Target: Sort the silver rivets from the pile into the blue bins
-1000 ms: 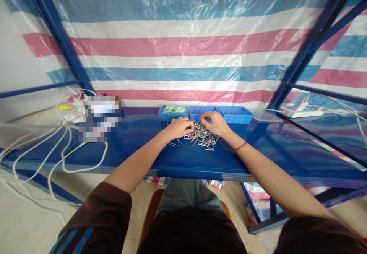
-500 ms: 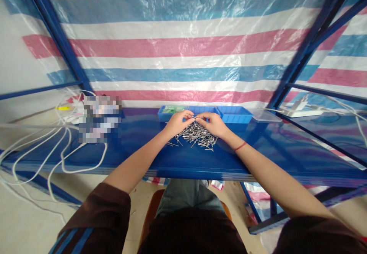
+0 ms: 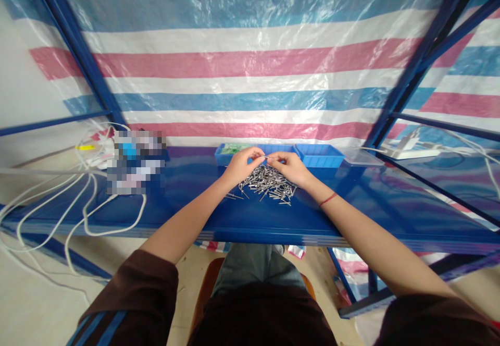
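Note:
Between my two hands a thin silver pop rivet (image 3: 266, 157) spans the gap, held over a heap. My left hand (image 3: 242, 166) pinches one end with thumb and fingertips. The other end is in the closed fingers of my right hand (image 3: 289, 167). Right below lies the heap of pop rivets (image 3: 269, 183), shiny metal with thin pins pointing every way. A few loose ones lie at its left edge, by my left wrist. Exactly where each fingertip touches the rivet is too small to tell.
Behind my hands stand blue bins; the left bin (image 3: 221, 159) holds green-and-clear plastic, and another bin (image 3: 320, 157) is at right. A clear lid (image 3: 363, 157) lies beside them. White cables (image 3: 91, 208) cross the blue table (image 3: 187, 179) at left; a power strip (image 3: 416, 150) is far right.
The fingertips have shifted slightly, and more of the rivet shows between them. Both arms and the heap stay almost where they were.

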Motion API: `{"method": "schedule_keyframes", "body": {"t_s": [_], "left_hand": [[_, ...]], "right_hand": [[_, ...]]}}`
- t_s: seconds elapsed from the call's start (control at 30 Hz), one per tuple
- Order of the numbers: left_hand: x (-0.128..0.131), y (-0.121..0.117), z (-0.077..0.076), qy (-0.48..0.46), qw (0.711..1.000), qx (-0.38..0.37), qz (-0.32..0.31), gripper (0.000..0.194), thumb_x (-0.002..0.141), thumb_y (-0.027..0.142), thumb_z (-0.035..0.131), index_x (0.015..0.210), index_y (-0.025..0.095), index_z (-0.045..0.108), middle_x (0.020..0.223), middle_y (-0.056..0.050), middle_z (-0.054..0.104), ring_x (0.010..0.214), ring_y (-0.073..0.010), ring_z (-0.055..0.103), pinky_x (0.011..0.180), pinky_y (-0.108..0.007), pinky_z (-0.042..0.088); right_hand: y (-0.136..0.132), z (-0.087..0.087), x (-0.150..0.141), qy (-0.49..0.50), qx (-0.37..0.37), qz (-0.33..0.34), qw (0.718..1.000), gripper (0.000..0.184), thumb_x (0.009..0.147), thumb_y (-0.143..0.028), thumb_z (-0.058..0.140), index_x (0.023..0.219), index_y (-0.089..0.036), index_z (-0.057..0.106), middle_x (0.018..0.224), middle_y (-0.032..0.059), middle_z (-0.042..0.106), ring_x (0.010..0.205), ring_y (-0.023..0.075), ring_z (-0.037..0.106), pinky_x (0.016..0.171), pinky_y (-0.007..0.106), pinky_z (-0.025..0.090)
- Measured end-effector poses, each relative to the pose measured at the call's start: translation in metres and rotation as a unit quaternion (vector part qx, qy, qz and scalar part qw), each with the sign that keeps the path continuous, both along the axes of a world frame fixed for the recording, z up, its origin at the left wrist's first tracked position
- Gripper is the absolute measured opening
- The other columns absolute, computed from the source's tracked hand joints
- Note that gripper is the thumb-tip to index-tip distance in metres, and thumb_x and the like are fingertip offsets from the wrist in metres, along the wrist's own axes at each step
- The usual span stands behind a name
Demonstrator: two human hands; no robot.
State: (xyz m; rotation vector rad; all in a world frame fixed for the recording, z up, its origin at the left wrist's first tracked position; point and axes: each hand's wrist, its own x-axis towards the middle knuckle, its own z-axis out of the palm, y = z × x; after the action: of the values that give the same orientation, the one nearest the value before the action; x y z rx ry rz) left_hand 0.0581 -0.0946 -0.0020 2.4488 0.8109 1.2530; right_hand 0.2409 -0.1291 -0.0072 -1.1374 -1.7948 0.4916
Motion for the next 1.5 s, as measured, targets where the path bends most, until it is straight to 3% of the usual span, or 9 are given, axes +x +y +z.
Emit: {"method": "schedule_keyframes", "body": {"t_s": [0.3,0.43,0.6,0.77,0.93,1.0,1.2,1.37,1.5], "left_hand": [[-0.002,0.004,0.000,-0.001,1.000,0.008,0.002,0.010,0.086,0.025,0.056,0.092,0.019,0.061,0.092,-0.002,0.068,0.086,-0.0137,0.063,0.082,-0.030,0.050],[-0.003,0.006,-0.001,0.026,0.999,0.011,-0.015,0.009,0.086,0.020,0.055,0.091,0.019,0.063,0.092,-0.003,0.068,0.086,-0.0139,0.063,0.083,-0.031,0.050],[-0.004,0.008,-0.003,0.089,0.994,0.057,-0.033,0.015,0.089,0.020,0.053,0.098,0.020,0.065,0.096,-0.003,0.067,0.093,-0.0152,0.061,0.088,-0.033,0.047],[-0.006,0.010,-0.005,0.111,0.992,0.062,0.003,0.038,0.090,0.025,0.052,0.127,0.018,0.053,0.101,-0.006,0.065,0.092,-0.0155,0.061,0.091,-0.033,0.045],[-0.007,0.010,-0.009,0.184,0.982,0.053,-0.007,0.030,0.091,0.027,0.048,0.114,0.019,0.063,0.101,-0.007,0.066,0.094,-0.0172,0.061,0.089,-0.033,0.046],[-0.006,0.009,-0.011,0.208,0.977,0.051,-0.019,0.027,0.089,0.025,0.048,0.109,0.021,0.066,0.100,-0.006,0.067,0.095,-0.0174,0.061,0.089,-0.032,0.046],[-0.005,0.008,-0.011,0.249,0.968,0.033,0.000,0.029,0.085,0.016,0.047,0.103,0.023,0.069,0.102,-0.004,0.067,0.096,-0.0180,0.061,0.088,-0.032,0.046],[-0.005,0.007,-0.011,0.260,0.965,0.017,0.010,0.030,0.086,0.019,0.046,0.105,0.022,0.068,0.106,-0.005,0.067,0.098,-0.0189,0.061,0.090,-0.033,0.047],[-0.005,0.007,-0.014,0.264,0.964,0.021,0.002,0.028,0.086,0.021,0.047,0.105,0.023,0.068,0.103,-0.004,0.067,0.099,-0.0191,0.061,0.089,-0.033,0.047]], "right_hand": [[-0.008,0.007,-0.006,0.042,0.027,-0.010,0.999,0.032,0.074,-0.046,0.062,0.084,-0.015,0.066,0.076,0.0054,0.069,0.068,0.0149,0.060,0.062,0.027,0.044],[-0.016,0.012,-0.009,-0.069,0.085,-0.033,0.993,0.026,0.080,-0.042,0.056,0.077,-0.017,0.064,0.070,0.0021,0.064,0.065,0.0135,0.055,0.063,0.027,0.041],[-0.016,0.016,-0.005,-0.225,0.168,-0.051,0.958,0.024,0.084,-0.030,0.047,0.067,-0.019,0.059,0.067,0.0015,0.061,0.067,0.0144,0.053,0.073,0.029,0.039],[0.008,0.015,0.014,-0.243,0.189,-0.185,0.933,0.031,0.090,-0.034,0.042,0.074,-0.018,0.063,0.075,0.0073,0.066,0.073,0.0191,0.056,0.074,0.031,0.039],[0.020,0.012,0.034,-0.310,0.119,-0.313,0.890,0.026,0.086,-0.035,0.051,0.085,-0.016,0.068,0.084,0.0140,0.070,0.086,0.0283,0.058,0.078,0.040,0.038],[0.017,0.014,0.039,-0.315,0.111,-0.286,0.898,0.023,0.084,-0.030,0.052,0.087,-0.015,0.069,0.082,0.0130,0.071,0.082,0.0267,0.059,0.076,0.037,0.039],[0.003,0.015,0.040,-0.302,0.044,-0.030,0.952,0.019,0.074,-0.012,0.053,0.078,-0.017,0.071,0.075,0.0028,0.070,0.065,0.0141,0.060,0.065,0.025,0.041],[0.006,0.004,0.026,-0.323,0.041,0.038,0.945,0.020,0.080,-0.024,0.057,0.089,-0.017,0.073,0.081,0.0052,0.071,0.071,0.0153,0.060,0.067,0.025,0.041],[0.009,-0.001,0.019,-0.344,0.054,0.047,0.936,0.018,0.080,-0.020,0.055,0.082,-0.017,0.073,0.079,0.0058,0.069,0.073,0.0165,0.060,0.069,0.026,0.041]]}}
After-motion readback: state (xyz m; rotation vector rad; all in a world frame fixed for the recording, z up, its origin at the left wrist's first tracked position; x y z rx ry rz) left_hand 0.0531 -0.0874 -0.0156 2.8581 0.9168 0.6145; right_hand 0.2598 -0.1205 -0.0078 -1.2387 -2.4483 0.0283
